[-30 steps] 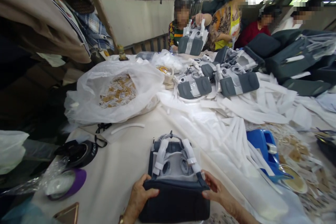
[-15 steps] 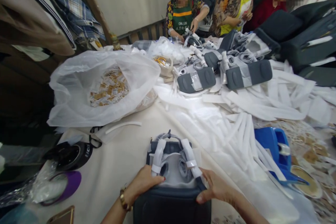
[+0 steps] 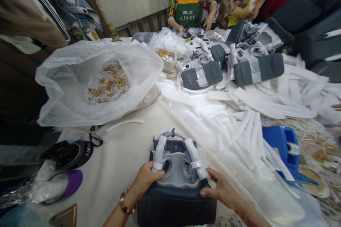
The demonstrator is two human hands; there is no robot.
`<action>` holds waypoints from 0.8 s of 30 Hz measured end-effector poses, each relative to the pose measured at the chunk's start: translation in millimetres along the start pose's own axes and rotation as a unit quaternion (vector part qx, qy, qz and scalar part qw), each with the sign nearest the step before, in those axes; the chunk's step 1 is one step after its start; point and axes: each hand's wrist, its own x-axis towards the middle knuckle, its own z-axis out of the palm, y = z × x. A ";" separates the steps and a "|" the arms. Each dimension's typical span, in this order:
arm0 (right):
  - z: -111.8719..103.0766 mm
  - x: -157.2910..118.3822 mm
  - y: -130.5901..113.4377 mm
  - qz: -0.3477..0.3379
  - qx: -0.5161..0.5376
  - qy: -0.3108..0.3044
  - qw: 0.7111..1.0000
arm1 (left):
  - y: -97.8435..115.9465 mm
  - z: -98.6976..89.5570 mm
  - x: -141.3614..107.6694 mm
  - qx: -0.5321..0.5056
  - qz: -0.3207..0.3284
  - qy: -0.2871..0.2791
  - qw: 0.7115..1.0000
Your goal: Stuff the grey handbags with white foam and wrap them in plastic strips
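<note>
A dark blue-grey bag lies at the bottom middle of the table, its wrapped straps and a thin cord loop pointing away from me. White foam wrap covers the left strap, and a similar white wrap covers the right one. My left hand grips the bag's left side, thumb over the wrapped strap's lower end. On the right side, my right hand pinches the bag's edge between thumb and fingers, beside the other strap.
A plastic bag of tags stands at left. White foam strips and a blue tape dispenser lie right. Two wrapped bags sit beyond. A cap, purple visor and phone lie left. People are across the table.
The view has shifted slightly. The bag's front panel now looks flatter and more tilted, with both hands still on its sides. The person in the green apron has lowered a hand to the table.
</note>
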 end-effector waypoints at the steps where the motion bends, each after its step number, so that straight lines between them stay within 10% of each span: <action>1: 1.2 -4.0 0.8 -0.008 -0.042 0.025 0.999 | -1.9 0.3 0.6 0.012 0.008 0.015 1.000; 8: 2.0 -25.2 20.2 -0.055 0.030 -0.023 0.998 | -7.4 -9.1 -4.1 0.020 0.025 0.012 0.999; 14: 1.0 -16.1 57.5 0.084 0.080 0.199 0.973 | -32.0 -28.7 -22.8 -0.021 0.001 0.112 0.993; 24: 2.7 9.7 70.6 0.097 0.117 0.162 0.975 | -58.6 -18.4 -13.4 -0.011 0.029 0.176 0.984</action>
